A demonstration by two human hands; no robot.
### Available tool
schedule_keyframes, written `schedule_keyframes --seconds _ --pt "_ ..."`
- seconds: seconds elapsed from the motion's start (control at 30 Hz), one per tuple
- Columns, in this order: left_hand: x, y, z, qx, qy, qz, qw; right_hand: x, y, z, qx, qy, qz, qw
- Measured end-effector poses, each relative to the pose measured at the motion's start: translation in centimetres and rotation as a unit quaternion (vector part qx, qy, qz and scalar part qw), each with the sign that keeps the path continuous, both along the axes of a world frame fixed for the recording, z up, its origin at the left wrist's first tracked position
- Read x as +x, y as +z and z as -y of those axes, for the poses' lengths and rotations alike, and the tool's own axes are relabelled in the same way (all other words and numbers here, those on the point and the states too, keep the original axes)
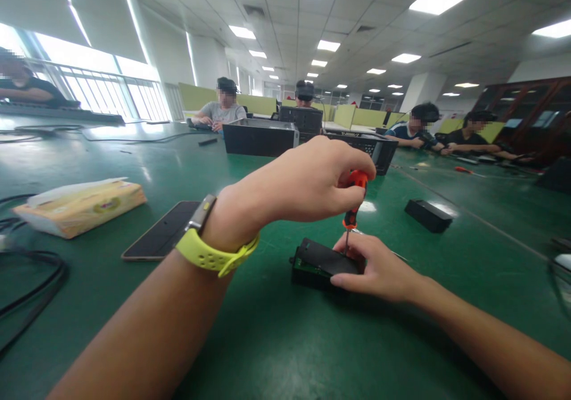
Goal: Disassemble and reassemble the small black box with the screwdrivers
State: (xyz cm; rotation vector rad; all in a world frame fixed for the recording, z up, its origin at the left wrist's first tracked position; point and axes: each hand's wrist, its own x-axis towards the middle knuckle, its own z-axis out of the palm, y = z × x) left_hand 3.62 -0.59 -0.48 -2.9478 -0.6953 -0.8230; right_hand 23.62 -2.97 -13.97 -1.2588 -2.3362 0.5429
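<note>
My left hand [312, 180], with a yellow-green watch band on its wrist, is closed round the handle of a red and black screwdriver [352, 210]. The screwdriver stands nearly upright, its shaft pointing down at the right end of a small black plastic case [307, 274]. The tip is hidden by my right hand. A flat black cover [321, 256] lies a little askew on the case, and a green circuit board [307, 265] shows at its left edge. My right hand [377, 266] grips the right end of the case and cover between thumb and fingers.
Right of my hands lies a black box [428, 214]. A phone [163, 233], a tissue pack [84, 207] and black cables [33, 293] are at left. Open computer cases [261, 138] stand ahead. Another screwdriver [466, 170] lies far right. Several people sit round the green table.
</note>
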Motion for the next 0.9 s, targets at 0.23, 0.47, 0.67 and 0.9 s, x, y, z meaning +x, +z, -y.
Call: schedule_keyframes --seconds 0.23,0.47,0.67,0.9 --pt "0.06 0.06 0.27 -0.005 -0.024 0.007 1.0 0.04 0.07 -0.04 0.009 0.001 0.007 1.0" --pt "0.11 -0.07 0.36 -0.01 -0.004 0.01 1.0 0.1 0.22 -0.03 0.007 0.005 0.003 1.0" --pt "0.19 -0.18 0.07 0.018 0.0 0.0 1.0 0.16 0.08 -0.06 -0.009 0.007 -0.005 1.0" --pt "0.15 -0.07 0.06 0.022 -0.012 -0.003 1.0 0.09 0.07 -0.01 -0.02 0.006 -0.018 1.0"
